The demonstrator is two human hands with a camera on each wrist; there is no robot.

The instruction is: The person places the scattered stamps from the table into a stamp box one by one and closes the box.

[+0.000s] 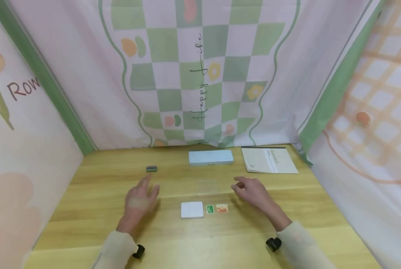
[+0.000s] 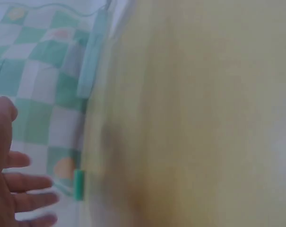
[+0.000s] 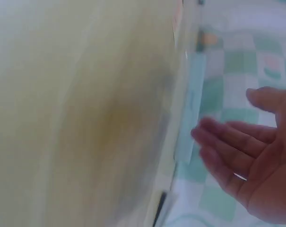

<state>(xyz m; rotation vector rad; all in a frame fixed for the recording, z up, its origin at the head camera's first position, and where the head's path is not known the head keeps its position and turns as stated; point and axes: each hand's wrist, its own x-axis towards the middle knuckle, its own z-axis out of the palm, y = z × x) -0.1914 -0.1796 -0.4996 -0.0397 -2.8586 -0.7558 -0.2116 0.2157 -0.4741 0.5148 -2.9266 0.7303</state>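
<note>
My left hand (image 1: 139, 198) hovers over the table with spread, relaxed fingers, nearest to a small dark and green block (image 1: 151, 169). Across from it, my right hand (image 1: 252, 191) is raised, its fingers loosely bent around nothing. Between the hands lie a white card-like rectangle (image 1: 192, 210), a green stamp-like piece (image 1: 210, 209) and an orange stamp-like piece (image 1: 222, 208) in a row. Behind them is a thin transparent sheet (image 1: 207, 187). Both wrist views show bare fingers holding nothing; the green block (image 2: 78, 185) appears past the left fingertips.
A light blue case (image 1: 211, 157) lies at the back of the wooden table (image 1: 173, 246). To its right is a notebook (image 1: 269, 160) with a dark spine. Patterned curtains (image 1: 167, 45) hang behind and on both sides.
</note>
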